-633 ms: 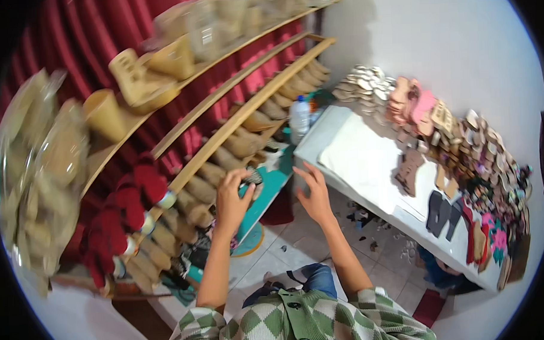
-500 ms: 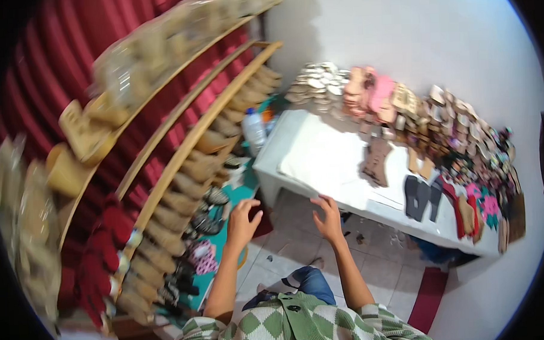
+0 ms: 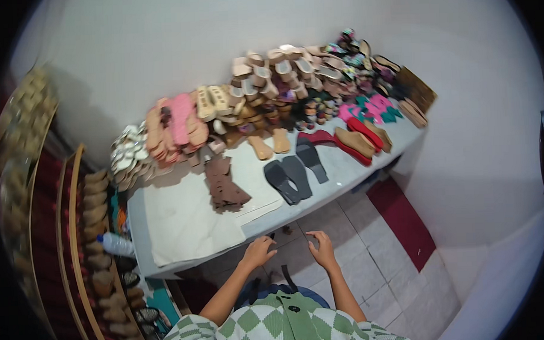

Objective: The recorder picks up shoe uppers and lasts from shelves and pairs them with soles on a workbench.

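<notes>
"Looking at the bare left hand (image 3: 260, 252) and bare right hand (image 3: 321, 250), what do you see?"

"Both are empty and apart, fingers loosely curved, just short of the long pale-blue surface (image 3: 344, 172). Nearest on it lie three flat dark-grey soles (image 3: 296, 177)."

"How would you handle those well?"

"I'd work fingertips under one edge and lift each sole level; two lie side by side, so one could drag its neighbour."

"And around them?"

"To the left, brown cut-out pieces (image 3: 223, 186) lie piled by a white flat sheet (image 3: 184, 230); to the right, red-and-tan shaped soles (image 3: 350, 145). Farther back sit two small tan soles (image 3: 260, 147)."

"Anything in the way?"

"Not before the dark-grey ones. Along the far wall, a crowded heap of sandals (image 3: 274, 74) looks easy to topple, I think."
</notes>
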Demonstrator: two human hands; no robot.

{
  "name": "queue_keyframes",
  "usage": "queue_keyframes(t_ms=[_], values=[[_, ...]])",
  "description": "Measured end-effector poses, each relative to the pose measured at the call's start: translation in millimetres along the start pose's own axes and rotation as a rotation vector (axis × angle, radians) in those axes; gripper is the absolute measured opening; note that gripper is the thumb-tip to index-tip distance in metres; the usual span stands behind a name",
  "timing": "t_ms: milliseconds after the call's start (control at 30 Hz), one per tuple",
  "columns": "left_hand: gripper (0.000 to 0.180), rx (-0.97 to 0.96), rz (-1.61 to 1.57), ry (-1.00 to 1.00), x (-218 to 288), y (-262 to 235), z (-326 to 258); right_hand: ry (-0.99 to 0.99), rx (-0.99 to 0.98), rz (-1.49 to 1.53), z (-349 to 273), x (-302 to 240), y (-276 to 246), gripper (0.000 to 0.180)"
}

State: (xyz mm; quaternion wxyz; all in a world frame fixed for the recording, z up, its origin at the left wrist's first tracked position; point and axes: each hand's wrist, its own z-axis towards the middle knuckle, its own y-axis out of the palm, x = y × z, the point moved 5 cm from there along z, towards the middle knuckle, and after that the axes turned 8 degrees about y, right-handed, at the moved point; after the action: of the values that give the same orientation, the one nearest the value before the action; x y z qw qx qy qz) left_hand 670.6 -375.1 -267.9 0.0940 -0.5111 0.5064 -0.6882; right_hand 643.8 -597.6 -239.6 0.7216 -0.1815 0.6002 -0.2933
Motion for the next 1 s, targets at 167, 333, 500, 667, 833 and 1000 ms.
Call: queue_keyframes(t_ms=[167, 333, 500, 667, 833, 1000], values=[[0.026, 0.050, -0.342, 0.060, 38, 7, 90, 0.380, -0.107, 0.349, -9, 44, -23, 0.026], [0.030, -0.056, -0.233, 0.050, 51, 36, 145, 0.661, 0.035, 0.279, -17, 61, -45, 0.035], [0.037, -0.086, -0.241, 0.108, 42, 63, 220, 0.681, 0.165, 0.241, 19, 104, -81, 0.038], [0.043, -0.094, -0.279, 0.127, 39, 55, 315, 0.687, 0.222, 0.164, 95, 130, -133, 0.038], [0.043, -0.014, -0.328, 0.128, 30, 35, 396, 0.641, 0.092, 0.058, 204, 171, -163, 0.035], [0.040, 0.080, -0.328, 0.077, 32, 33, 451, 0.548, 0.174, -0.197, 297, 243, -197, 0.031]])
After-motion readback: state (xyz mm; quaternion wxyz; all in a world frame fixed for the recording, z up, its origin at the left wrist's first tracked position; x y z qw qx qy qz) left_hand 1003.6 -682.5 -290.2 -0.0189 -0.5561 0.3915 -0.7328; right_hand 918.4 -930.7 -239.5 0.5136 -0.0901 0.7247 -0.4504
